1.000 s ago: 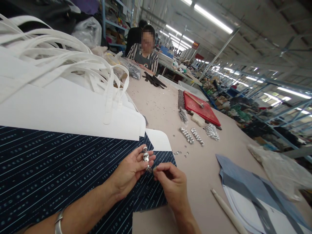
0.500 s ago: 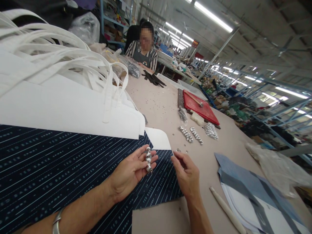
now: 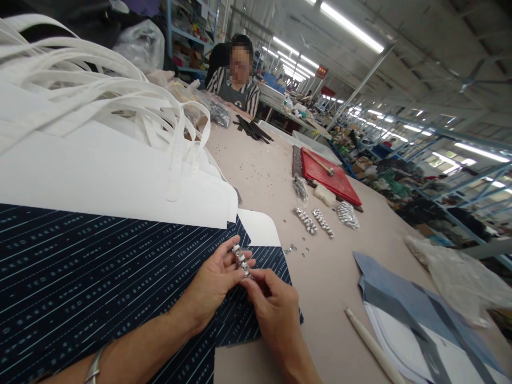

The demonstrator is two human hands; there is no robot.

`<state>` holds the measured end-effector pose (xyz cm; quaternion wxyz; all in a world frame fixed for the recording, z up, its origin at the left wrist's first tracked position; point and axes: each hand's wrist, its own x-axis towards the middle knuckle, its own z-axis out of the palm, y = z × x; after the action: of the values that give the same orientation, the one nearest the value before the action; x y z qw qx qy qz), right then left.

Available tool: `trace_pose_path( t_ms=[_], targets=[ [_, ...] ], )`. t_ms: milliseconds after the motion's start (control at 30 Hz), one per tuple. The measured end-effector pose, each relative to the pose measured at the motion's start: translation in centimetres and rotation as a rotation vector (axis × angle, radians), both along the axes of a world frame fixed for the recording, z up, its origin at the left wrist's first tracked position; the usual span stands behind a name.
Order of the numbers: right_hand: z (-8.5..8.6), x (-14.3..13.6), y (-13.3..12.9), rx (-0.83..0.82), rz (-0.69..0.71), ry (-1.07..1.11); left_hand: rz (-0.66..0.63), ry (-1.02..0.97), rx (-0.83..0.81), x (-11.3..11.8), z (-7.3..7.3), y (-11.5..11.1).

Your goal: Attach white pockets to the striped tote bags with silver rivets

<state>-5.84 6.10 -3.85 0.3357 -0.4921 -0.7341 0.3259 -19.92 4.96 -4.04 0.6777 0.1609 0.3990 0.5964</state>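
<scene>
My left hand (image 3: pixel 212 282) holds a short stack of shiny metal pieces (image 3: pixel 241 260) between its thumb and fingers. My right hand (image 3: pixel 276 304) has its thumb and forefinger pinched at the lower end of that stack; what is between the fingertips is too small to make out. Both hands are over navy fabric (image 3: pixel 100 272) with white stripes and lettering. Beyond the fabric edge, small loose metal pieces (image 3: pixel 292 249) lie on the table (image 3: pixel 256 170), with more metal stacks (image 3: pixel 306 220) behind them.
White panels with straps (image 3: pixel 120 170) are piled at the left. A red board (image 3: pixel 330 176) bears a mallet (image 3: pixel 320 161). At the right lie blue-grey pieces (image 3: pixel 408 298), a pale rod (image 3: pixel 372 344) and clear plastic (image 3: pixel 452 272). A person (image 3: pixel 236 96) sits across the table.
My right hand has moved left from the fabric's right edge to the metal stack. My left hand has tilted the stack slightly, and its thumb has shifted to the lower end.
</scene>
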Motion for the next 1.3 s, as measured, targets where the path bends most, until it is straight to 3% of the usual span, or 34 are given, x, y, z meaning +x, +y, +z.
trace_pose_path(
  t_ms=[167, 267, 467, 567, 700, 867, 967, 1300],
  targets=[
    [-0.48, 0.46, 0.04, 0.227, 0.030, -0.153, 0.007, 0.030, -0.017, 0.03, -0.37, 0.13],
    [-0.55, 0.50, 0.18, 0.259, 0.044, -0.134, 0.006, 0.019, -0.030, -0.06, -0.30, 0.08],
    [-0.23, 0.52, 0.70, -0.104, -0.012, 0.072, -0.006, 0.005, -0.040, -0.26, 0.15, -0.02],
    [-0.28, 0.62, 0.83, -0.110, 0.004, 0.079, 0.015, 0.009, -0.031, -0.21, 0.03, 0.01],
    [-0.41, 0.68, 0.71, -0.031, 0.067, 0.058, 0.050, 0.026, -0.026, 0.01, -0.32, 0.06],
    [-0.65, 0.70, 0.56, 0.310, 0.159, -0.108, 0.078, 0.034, -0.028, 0.12, -0.39, 0.11],
    [-0.55, 0.53, 0.51, 0.383, 0.159, -0.123, 0.073, 0.041, -0.026, 0.08, -0.38, 0.13],
    [0.03, 0.24, 0.60, -0.020, 0.014, -0.024, 0.061, 0.080, -0.027, 0.02, -0.34, 0.16]
  ],
)
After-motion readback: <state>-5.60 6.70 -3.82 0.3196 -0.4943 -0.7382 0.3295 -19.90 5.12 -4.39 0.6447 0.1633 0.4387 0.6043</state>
